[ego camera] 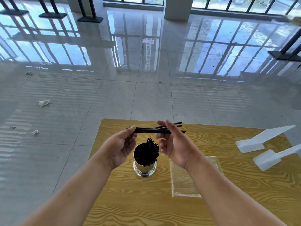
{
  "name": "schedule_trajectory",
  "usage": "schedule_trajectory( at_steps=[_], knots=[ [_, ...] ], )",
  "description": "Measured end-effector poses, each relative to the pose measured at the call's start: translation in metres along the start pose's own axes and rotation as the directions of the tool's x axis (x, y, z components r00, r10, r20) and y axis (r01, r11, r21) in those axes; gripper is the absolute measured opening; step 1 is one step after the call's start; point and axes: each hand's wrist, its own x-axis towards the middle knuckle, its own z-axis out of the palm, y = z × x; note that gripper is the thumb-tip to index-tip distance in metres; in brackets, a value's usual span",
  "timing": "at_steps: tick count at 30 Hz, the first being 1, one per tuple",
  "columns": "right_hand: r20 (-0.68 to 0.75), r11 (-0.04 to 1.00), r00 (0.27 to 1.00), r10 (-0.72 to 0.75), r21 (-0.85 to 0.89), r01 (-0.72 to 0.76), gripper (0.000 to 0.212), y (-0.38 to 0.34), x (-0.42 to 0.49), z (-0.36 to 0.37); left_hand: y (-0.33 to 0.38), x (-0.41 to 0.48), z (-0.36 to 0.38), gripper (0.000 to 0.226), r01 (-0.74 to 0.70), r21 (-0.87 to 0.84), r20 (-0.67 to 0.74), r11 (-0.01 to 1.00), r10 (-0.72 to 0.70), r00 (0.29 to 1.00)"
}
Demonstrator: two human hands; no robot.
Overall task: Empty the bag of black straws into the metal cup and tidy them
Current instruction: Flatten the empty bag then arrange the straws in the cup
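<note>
A shiny metal cup (145, 169) stands upright on the wooden table (228, 201), holding several black straws (152, 148) that lean to its right side. Above the cup I hold a small bunch of loose black straws (153, 130) level. My left hand (120, 147) pinches their left end. My right hand (172, 144) grips them near their right end, where the tips fan apart. The clear plastic bag (184, 185) lies flat and looks empty on the table, right of the cup and partly under my right forearm.
Two white plastic scoops (260, 141) (273, 158) lie at the table's right edge. The table's left edge runs close to the cup. Beyond is a glossy tiled floor with scraps of litter (44, 103) and dark stand bases (285, 56).
</note>
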Motion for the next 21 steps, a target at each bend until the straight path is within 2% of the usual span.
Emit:
schedule_trajectory(
  at_steps=[1,2,4,5,7,9,11,14,16,18,21],
  knots=[
    [-0.058,0.999,0.998,-0.033,-0.03,0.031,0.042,-0.003,0.001,0.002,-0.009,0.003,-0.003,0.017,0.031,-0.019,0.01,0.999,-0.03,0.999],
    [-0.12,0.988,0.989,-0.083,-0.138,0.066,0.034,-0.005,0.002,0.004,-0.016,0.005,-0.006,0.022,0.052,-0.01,0.011,0.999,-0.052,0.999],
    [-0.173,0.899,0.959,-0.223,-0.417,0.134,0.037,-0.004,0.003,0.004,-0.026,0.009,-0.011,0.03,0.066,0.154,-0.043,0.986,-0.06,0.997],
    [-0.163,0.835,0.945,-0.283,-0.527,0.159,0.038,-0.003,0.002,0.003,-0.029,0.011,-0.015,0.032,0.065,0.316,-0.101,0.947,-0.035,0.994],
    [-0.12,0.708,0.923,-0.366,-0.68,0.192,0.038,0.0,0.002,-0.001,-0.032,0.013,-0.024,0.033,0.058,0.6,-0.206,0.798,0.084,0.975],
    [-0.067,0.563,0.908,-0.413,-0.802,0.197,0.04,0.007,0.003,-0.005,-0.031,0.014,-0.032,0.025,0.014,0.72,-0.231,0.694,0.22,0.948],
    [-0.032,0.487,0.917,-0.397,-0.854,0.182,0.042,0.017,0.009,-0.004,-0.029,0.015,-0.037,0.016,-0.038,0.791,-0.198,0.61,0.314,0.929],
    [-0.007,0.45,0.978,-0.209,-0.888,0.09,0.032,0.034,0.019,0.001,-0.028,0.017,-0.035,0.008,-0.062,0.877,-0.141,0.476,0.379,0.915],
    [-0.017,0.332,0.991,-0.134,-0.943,0.029,0.047,0.041,0.023,-0.002,-0.027,0.02,-0.031,0.014,-0.08,0.931,-0.076,0.357,0.403,0.912],
    [-0.055,0.339,0.982,-0.183,-0.941,0.01,0.059,0.042,0.021,-0.01,-0.025,0.026,-0.026,0.025,-0.109,0.972,0.012,0.211,0.413,0.91],
    [-0.108,0.384,0.957,-0.269,-0.923,0.004,0.047,0.04,0.015,-0.028,-0.024,0.037,-0.016,0.045,-0.124,0.992,0.11,0.01,0.393,0.913]
  ],
)
